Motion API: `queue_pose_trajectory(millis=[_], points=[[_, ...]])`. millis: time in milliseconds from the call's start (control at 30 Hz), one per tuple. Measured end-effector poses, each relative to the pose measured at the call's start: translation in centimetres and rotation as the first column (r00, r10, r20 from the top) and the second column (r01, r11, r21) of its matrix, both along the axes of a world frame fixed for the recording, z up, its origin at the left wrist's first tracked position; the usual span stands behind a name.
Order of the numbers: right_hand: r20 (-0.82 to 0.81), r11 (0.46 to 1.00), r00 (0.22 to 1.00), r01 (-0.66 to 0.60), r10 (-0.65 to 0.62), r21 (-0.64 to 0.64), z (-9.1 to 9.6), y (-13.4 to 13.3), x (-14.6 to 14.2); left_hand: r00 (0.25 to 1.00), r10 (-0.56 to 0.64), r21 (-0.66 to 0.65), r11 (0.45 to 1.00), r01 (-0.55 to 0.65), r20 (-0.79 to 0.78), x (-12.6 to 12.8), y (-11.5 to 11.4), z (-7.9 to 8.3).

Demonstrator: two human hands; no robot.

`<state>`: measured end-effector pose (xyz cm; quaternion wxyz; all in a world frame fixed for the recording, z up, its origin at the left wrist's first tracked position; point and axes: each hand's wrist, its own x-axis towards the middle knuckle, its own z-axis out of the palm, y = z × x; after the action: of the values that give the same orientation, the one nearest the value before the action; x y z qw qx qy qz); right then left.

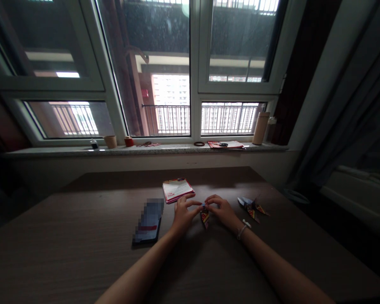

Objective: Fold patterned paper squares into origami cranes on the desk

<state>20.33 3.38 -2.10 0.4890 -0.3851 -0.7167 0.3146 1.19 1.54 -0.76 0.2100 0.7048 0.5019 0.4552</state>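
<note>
Between my hands is a small folded piece of printed paper [204, 218], dark with red and yellow print, its pointed end toward me. My left hand [184, 213] pinches its upper end from the left. From the other side, the fingertips of my right hand [222, 210] are closed on the same end. My fingers hide part of the folds. Just beyond my left hand lies a stack of paper sheets [176, 190] with red edges. To the right of my right hand rests a folded paper figure [249, 207] with several points.
A phone [149, 221] lies left of my left forearm on the brown table [66, 236]. Along the windowsill [173, 150] stand a paper cup [110, 141], a red spool [128, 141] and a tall bottle [261, 128]. Scissors [223, 144] lie there on papers.
</note>
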Motion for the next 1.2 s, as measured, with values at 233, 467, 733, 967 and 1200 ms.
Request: queue_pose_trajectory(millis=[233, 467, 733, 967, 1200], points=[[0.017, 0.999, 1.0, -0.004, 0.003, 0.033, -0.2, -0.1, -0.1, 1.0, 0.006, -0.005, 1.0, -0.006, -0.024, 0.0, 0.0, 0.1], [0.021, 0.999, 1.0, -0.001, 0.0, 0.041, 0.0, -0.3, -0.3, 0.998, 0.02, 0.004, 1.0, -0.02, -0.052, 0.0, -0.1, 0.4], [0.006, 1.0, 1.0, 0.017, -0.017, 0.015, 0.2, -0.5, -0.5, 0.99, 0.024, 0.057, 0.998, -0.017, -0.136, 0.2, -0.5, 1.1], [0.011, 0.999, 1.0, 0.029, -0.029, -0.023, -0.1, -0.6, -0.7, 0.984, 0.005, 0.045, 0.999, 0.004, -0.178, 0.4, -0.7, 1.6], [-0.03, 0.999, 0.999, 0.031, -0.032, -0.043, -0.8, -0.1, -0.5, 0.987, 0.034, 0.039, 0.999, -0.029, -0.156, 0.1, -0.2, 0.9]])
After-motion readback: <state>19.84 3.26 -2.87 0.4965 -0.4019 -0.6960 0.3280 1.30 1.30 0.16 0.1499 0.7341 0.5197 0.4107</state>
